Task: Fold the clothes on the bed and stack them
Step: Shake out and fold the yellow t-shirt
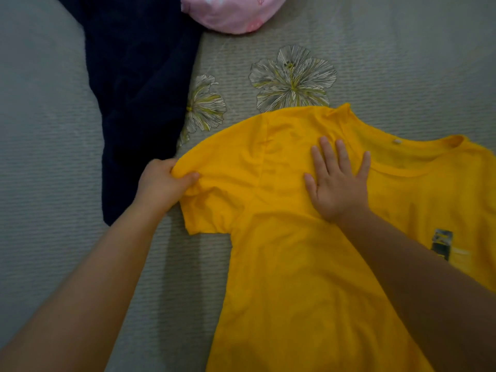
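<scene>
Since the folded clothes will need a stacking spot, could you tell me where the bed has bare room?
Bare bed cover lies beyond the yellow T-shirt, right of the pink item. Another patch lies left of the dark garment. It is crowded between that garment and the shirt sleeve, which the left hand grips; the right hand presses the shirt.

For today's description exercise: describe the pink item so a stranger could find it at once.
Start at the grey bedspread with its printed flowers. Look to its far edge, above the yellow T-shirt. Beside the dark navy garment lies the pink bundle, the only pale, rounded item.
</scene>
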`<state>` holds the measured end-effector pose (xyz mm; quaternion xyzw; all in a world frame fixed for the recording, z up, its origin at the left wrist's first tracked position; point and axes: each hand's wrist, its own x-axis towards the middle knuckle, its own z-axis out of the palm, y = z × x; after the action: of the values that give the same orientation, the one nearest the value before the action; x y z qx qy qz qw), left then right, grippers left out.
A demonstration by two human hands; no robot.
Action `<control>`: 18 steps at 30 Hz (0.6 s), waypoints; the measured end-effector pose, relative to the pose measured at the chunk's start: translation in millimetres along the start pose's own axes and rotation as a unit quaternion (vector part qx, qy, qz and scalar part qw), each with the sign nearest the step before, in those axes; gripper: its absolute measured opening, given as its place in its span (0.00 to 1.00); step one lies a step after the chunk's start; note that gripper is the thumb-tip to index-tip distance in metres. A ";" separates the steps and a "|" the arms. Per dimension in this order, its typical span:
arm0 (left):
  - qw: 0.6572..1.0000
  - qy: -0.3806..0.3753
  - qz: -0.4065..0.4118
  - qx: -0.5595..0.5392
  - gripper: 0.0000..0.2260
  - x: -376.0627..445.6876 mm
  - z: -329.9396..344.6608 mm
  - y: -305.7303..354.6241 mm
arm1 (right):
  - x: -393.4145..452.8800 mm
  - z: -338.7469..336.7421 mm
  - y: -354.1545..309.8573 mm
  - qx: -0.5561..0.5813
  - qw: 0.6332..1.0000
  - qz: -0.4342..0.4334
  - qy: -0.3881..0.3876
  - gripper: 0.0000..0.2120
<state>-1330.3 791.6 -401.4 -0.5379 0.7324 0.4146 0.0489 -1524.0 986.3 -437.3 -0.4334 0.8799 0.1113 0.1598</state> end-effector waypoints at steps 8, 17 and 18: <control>0.941 -0.183 -0.034 -0.283 0.25 -25.2 -7.1 -14.6 | 18.7 -47.6 -49.3 0.049 0.988 -0.142 0.043 0.23; 0.958 -0.004 0.069 -0.279 0.10 -41.0 13.2 -26.2 | 79.1 -74.7 -68.4 0.036 0.977 -0.202 0.050 0.20; 0.951 0.007 0.068 -0.302 0.11 -40.6 13.0 -23.5 | 83.2 -76.1 -72.3 0.028 0.977 -0.208 0.033 0.22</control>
<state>-1298.8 828.7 -401.9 -0.4796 0.6078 0.6151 -0.1490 -1528.0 857.0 -402.6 -0.6058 0.7780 0.0367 0.1623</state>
